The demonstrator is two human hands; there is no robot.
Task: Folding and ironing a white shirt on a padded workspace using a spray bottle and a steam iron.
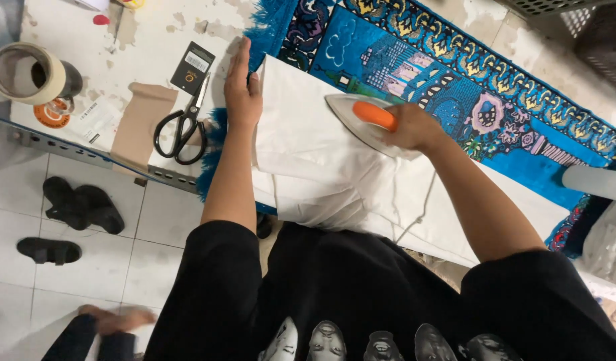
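Counts: one iron [365, 124], one white cloth [321, 167], one pair of scissors [181, 127], one roll of tape [27, 72], one black tag [193, 67], one tan piece of material [142, 120], three dark sandals [80, 207] down on the floor tiles.
Right hand [412, 127]: wrapped round the orange handle of the iron, fingers clamped tight on it, knuckles up.
Left hand [242, 90]: laid flat at the cloth's edge, fingers together and stretched out, pressing down, holding nothing.
Iron: silver-grey body, pointed nose aimed toward the left-hand fingers, sitting on the cloth between the two hands; thin white cord trailing off behind the right wrist across the cloth.
White cloth: plain, mostly smooth under the iron, soft folds bunched at the near edge, spread over a patterned blue rug [455, 80] on the desk [154, 27].
Beside the left fingers: scissors with black handles just outside them, blades partly on the tan piece; black tag just beyond; tape roll well apart, further out on the same side.
Hidden or unclear: iron's soleplate out of sight against the cloth; right fingertips tucked under the handle; far end of the cloth covered by the right forearm; pale rounded object [595, 182] past the right elbow cut off at the frame edge, kind not clear; another person's bare foot [121, 319] low by the floor, only partly shown.
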